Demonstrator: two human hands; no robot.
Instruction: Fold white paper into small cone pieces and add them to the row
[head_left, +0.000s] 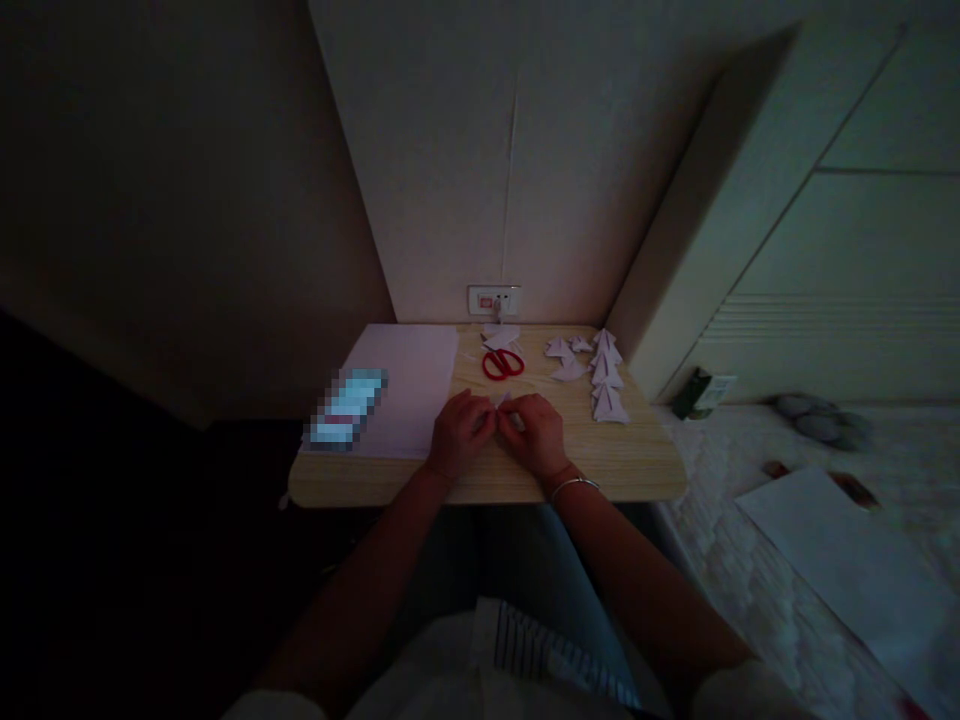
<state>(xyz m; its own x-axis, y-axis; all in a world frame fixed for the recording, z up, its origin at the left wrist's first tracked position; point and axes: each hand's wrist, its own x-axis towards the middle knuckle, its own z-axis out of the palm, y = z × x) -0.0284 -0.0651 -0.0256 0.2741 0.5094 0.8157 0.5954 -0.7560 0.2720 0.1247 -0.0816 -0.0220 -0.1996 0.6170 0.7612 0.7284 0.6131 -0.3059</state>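
Observation:
My left hand [463, 431] and my right hand [534, 434] meet over the middle of a small wooden table [495, 484]. Between their pinched fingertips is a small piece of white paper [506, 398], mostly hidden by the fingers. Just beyond it lie red-handled scissors [502, 364], their blades over paper scraps [501, 338]. To the right, several folded paper pieces [606, 375] stand in a column, and smaller folded pieces [566, 357] lie beside them. A large white sheet [409, 375] is left of my left hand.
A phone with a lit, blurred screen [347, 408] rests on the sheet. A wall socket [494, 300] with a plug sits behind the table. At right, a bed [720, 500] carries a white sheet [840, 550], a small green box [703, 393] and a grey bundle [817, 420].

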